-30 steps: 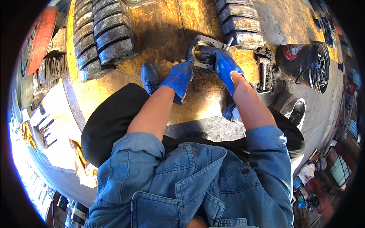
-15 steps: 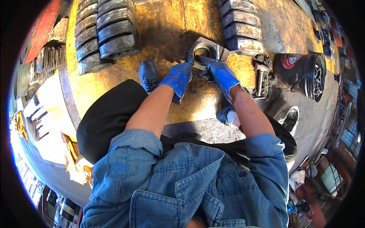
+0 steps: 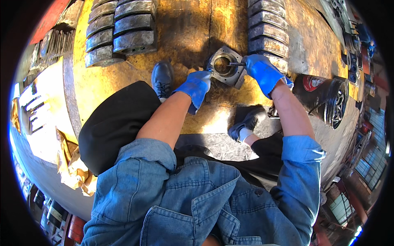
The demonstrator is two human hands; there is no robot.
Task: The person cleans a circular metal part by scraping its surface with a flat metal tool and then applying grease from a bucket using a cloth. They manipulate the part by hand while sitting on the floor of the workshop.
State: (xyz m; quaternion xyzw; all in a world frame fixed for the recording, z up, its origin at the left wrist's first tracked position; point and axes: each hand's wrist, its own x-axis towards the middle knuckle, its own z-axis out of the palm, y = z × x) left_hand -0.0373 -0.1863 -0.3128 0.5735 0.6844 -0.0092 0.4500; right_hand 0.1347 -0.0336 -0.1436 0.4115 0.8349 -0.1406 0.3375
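A grey metal housing with a large round bore lies on the yellow, oil-stained surface in front of me. My left hand, in a blue glove, is closed at the left edge of this housing, its fingertips partly hidden. From the right side comes my right hand, also gloved in blue and closed around a thin dark rod-like tool. The tool's tip reaches over the bore's right rim; its exact kind cannot be made out.
Stacked curved metal blocks stand in rows at the far left and far right. A black bucket lies to the right. My black shoes rest on either side of the work. Crumpled brown paper sits at lower left.
My right hand has moved right, away from the bore's near side, and the tool now lies sideways over the rim. The housing has turned. My right foot has shifted.
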